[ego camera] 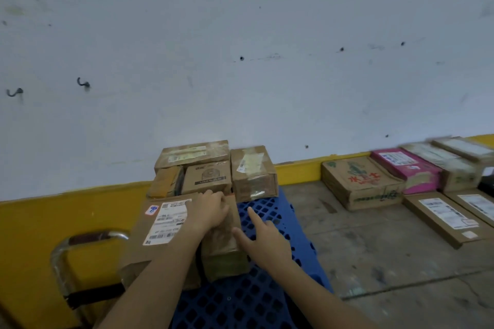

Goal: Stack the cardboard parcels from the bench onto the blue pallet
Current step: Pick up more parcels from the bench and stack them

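The blue pallet (264,222) lies against the wall with several cardboard parcels on it. A flat parcel with a white shipping label (160,224) lies at the front left. Beside it sits a narrow brown parcel (224,251). My left hand (209,209) rests on the far end of the narrow parcel, fingers curled over its top edge. My right hand (263,238) is spread with straight fingers against that parcel's right side. Behind stand a taped parcel (252,173), a printed box (207,176) and a wide parcel (192,153) on top.
More parcels lie on the concrete surface at the right: a box with red characters (361,181), a pink box (406,171), flat labelled parcels (449,218). A metal handle (80,254) stands at the lower left. The white and yellow wall runs behind.
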### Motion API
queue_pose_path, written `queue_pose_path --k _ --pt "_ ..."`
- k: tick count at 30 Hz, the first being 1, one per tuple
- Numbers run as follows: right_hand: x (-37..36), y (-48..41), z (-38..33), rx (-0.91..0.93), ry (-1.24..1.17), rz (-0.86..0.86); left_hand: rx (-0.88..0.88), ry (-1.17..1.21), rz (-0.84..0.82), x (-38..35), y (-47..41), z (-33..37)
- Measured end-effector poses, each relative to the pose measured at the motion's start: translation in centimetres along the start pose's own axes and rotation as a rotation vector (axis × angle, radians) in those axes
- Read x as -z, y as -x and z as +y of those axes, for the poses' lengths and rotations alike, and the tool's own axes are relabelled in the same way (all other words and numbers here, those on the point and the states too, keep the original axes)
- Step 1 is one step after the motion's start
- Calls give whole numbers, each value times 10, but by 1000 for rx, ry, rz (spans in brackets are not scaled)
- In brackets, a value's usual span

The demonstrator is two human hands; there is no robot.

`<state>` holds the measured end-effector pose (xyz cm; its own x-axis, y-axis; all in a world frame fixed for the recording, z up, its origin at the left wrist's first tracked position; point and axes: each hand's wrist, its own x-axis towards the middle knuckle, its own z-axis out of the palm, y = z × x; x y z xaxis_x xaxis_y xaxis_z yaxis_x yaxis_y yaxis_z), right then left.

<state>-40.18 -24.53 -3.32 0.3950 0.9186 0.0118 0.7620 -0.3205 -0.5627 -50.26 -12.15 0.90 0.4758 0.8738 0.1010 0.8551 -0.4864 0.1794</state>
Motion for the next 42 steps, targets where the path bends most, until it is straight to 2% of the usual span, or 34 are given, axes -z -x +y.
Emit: queue_pose_path --k 6,10,17,22,26,35,42 --pt "64 -1 53 17 12 17 -43 88 26 11 -8 66" --pt "122 10 126 2 36 38 -57 162 70 1 -17 131" --pt "229 33 294 -112 58 163 -98 273 -21 -49 -21 301" --pt "281 45 382 -202 38 157 -145 291 -122 -90 -21 411" --pt "305 43 434 -226 8 188 -187 326 -100 -109 -38 476" --pt "313 -7 501 -279 -94 167 -244 364 -161 -160 -104 540" --pt "306 -93 525 -314 -253 142 -188 519 -225 -198 -193 561"
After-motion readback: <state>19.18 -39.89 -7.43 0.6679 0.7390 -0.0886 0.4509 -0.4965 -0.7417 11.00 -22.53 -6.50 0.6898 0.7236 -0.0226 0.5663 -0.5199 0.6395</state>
